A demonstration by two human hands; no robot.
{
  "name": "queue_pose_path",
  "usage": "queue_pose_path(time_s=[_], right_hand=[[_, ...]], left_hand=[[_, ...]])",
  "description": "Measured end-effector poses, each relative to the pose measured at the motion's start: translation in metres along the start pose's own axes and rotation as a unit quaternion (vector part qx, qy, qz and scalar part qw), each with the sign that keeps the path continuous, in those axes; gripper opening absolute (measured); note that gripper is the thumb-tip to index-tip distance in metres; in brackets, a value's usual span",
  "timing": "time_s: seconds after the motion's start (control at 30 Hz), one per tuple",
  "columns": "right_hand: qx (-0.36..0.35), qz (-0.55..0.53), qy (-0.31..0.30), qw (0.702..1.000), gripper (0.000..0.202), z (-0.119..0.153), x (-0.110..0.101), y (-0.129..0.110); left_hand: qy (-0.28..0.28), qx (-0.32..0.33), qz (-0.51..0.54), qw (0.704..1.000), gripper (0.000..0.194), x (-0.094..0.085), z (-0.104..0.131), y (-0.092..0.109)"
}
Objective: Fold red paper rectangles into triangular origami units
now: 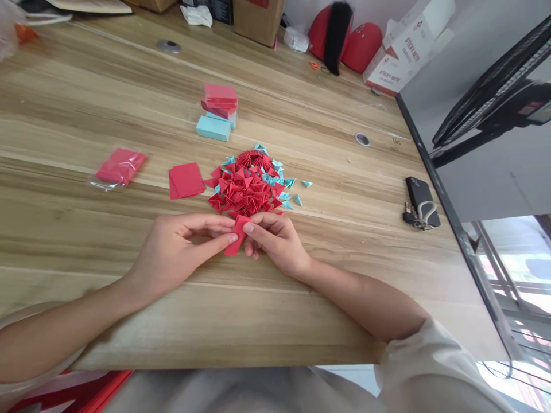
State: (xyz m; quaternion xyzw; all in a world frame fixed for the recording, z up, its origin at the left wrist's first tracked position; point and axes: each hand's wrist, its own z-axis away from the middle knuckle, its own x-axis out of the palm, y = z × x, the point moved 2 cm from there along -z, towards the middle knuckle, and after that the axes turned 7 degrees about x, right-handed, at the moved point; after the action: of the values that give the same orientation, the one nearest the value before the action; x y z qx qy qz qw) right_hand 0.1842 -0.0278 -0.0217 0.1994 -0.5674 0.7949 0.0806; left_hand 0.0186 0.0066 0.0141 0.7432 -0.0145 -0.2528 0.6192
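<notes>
A narrow folded strip of red paper (235,244) is pinched between both hands, tilted, just above the wooden table. My left hand (172,244) grips its left edge with thumb and fingers. On the other side my right hand (275,241) presses thumb against forefinger on the strip's upper part. Right behind the hands lies a heap of folded red paper triangles (245,189), with light blue folded triangles (272,179) around it. A ring of joined red pieces (253,159) rests at the heap's back. Left of the heap are loose red paper sheets (186,180).
A plastic-wrapped red paper pack (121,167) lies at left. Farther back sit stacked red packs (220,97) and a light blue block (213,128). A black case with keys (422,201) lies near the right edge. Sticky note boxes (402,54) and a cardboard box (257,22) stand behind.
</notes>
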Motion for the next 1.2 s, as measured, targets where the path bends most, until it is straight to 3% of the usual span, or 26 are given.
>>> queue_pose_path(time_s=[0.27, 1.2], right_hand=[[0.007, 0.013, 0.006, 1.000, 0.035, -0.0006, -0.0014, 0.0014], [0.005, 0.023, 0.010, 1.000, 0.038, 0.0000, 0.0000, 0.0002]], left_hand=[[-0.026, -0.009, -0.004, 1.000, 0.016, -0.0020, 0.0013, -0.0003], [-0.038, -0.013, -0.009, 0.999, 0.017, -0.0031, 0.0008, 0.0053]])
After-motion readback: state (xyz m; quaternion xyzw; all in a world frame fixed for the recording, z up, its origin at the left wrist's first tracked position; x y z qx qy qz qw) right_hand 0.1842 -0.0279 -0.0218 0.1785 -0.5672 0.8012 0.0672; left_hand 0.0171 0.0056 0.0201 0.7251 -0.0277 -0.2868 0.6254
